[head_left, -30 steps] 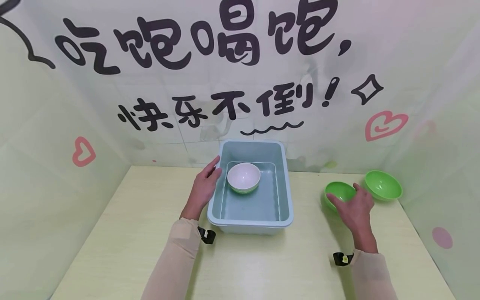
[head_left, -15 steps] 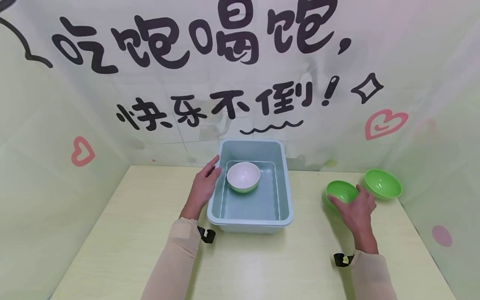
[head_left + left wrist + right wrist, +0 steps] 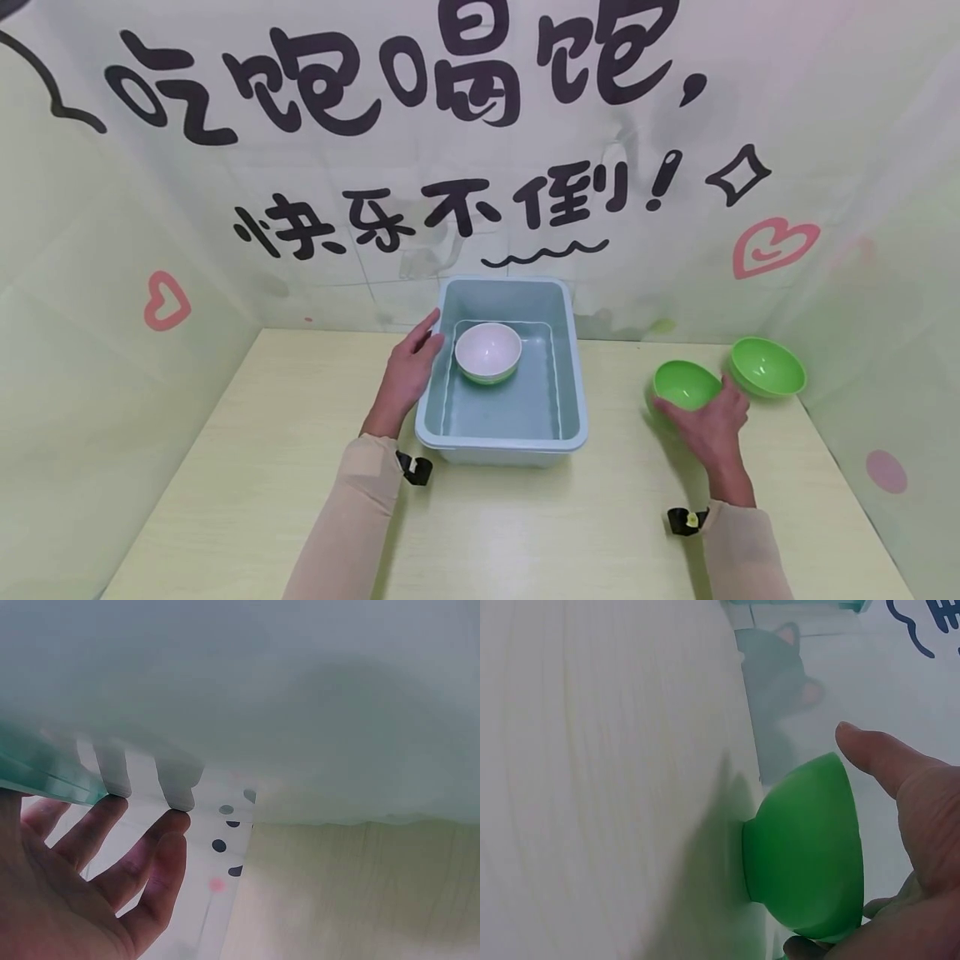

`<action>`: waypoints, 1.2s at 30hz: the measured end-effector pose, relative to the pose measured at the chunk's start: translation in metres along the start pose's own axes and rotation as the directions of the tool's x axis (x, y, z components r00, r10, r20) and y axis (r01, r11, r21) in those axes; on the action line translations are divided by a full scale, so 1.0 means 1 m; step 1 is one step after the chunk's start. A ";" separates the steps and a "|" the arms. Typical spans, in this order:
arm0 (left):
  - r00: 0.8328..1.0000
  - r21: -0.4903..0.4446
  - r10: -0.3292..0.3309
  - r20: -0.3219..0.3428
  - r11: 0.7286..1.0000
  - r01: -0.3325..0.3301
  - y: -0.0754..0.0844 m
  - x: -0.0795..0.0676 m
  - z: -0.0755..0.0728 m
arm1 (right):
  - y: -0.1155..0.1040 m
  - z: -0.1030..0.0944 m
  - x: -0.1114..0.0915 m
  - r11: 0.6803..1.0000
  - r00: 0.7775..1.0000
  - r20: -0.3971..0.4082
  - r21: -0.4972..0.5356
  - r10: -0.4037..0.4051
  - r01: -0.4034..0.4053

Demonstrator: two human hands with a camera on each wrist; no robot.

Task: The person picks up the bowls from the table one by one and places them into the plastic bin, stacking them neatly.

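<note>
In the head view a light blue plastic basin [image 3: 507, 446] stands at the middle back of the table. Inside it sits a small bowl [image 3: 488, 350], white within and green lower down outside. My left hand [image 3: 408, 375] rests its fingertips on the basin's left side; in the left wrist view its fingers look loosely bent against the wall. On the right, a green bowl [image 3: 684, 383] stands on the table. My right hand [image 3: 712, 421] has its fingers round the bowl's right side, with the thumb by the left rim. The right wrist view shows the thumb just off the rim.
A second green bowl [image 3: 767, 367] stands behind and to the right, near the right wall. The pale wooden table [image 3: 487, 533] is bounded by white sheets on three sides. Black lettering marks the back sheet [image 3: 465, 150].
My right thumb has lowered to the green bowl's rim and the fingers have closed in. The bowl has shifted slightly to the right. My left hand and the basin have stayed put.
</note>
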State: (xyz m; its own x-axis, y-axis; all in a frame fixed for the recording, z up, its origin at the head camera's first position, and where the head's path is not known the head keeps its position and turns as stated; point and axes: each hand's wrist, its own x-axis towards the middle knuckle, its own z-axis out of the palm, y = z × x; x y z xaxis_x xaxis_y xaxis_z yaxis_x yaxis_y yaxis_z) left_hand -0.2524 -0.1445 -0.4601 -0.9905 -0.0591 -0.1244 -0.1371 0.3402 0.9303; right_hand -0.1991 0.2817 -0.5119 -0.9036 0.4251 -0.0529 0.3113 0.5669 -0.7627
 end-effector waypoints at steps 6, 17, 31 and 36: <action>1.000 0.000 0.006 -0.006 1.000 -0.006 -0.001 0.000 0.001 | 0.006 0.002 0.001 0.998 1.000 0.011 0.051 0.022 -0.022; 1.000 0.005 -0.007 -0.003 1.000 0.007 0.001 -0.001 0.000 | 0.015 0.006 -0.001 0.992 0.997 0.040 0.107 0.062 -0.066; 1.000 0.007 -0.002 -0.007 1.000 0.002 0.001 -0.003 0.000 | 0.020 0.010 -0.003 0.981 0.999 0.024 0.193 0.032 -0.036; 1.000 0.005 -0.005 -0.005 1.000 0.005 0.001 -0.002 0.000 | 0.021 0.009 -0.003 0.975 0.999 0.020 0.218 0.028 -0.032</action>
State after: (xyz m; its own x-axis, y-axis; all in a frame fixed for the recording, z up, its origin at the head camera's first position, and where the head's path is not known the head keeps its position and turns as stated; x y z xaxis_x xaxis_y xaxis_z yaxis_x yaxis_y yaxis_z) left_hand -0.2506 -0.1436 -0.4591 -0.9897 -0.0655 -0.1273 -0.1421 0.3450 0.9278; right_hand -0.1921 0.2857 -0.5334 -0.9004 0.4262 -0.0871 0.2679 0.3855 -0.8830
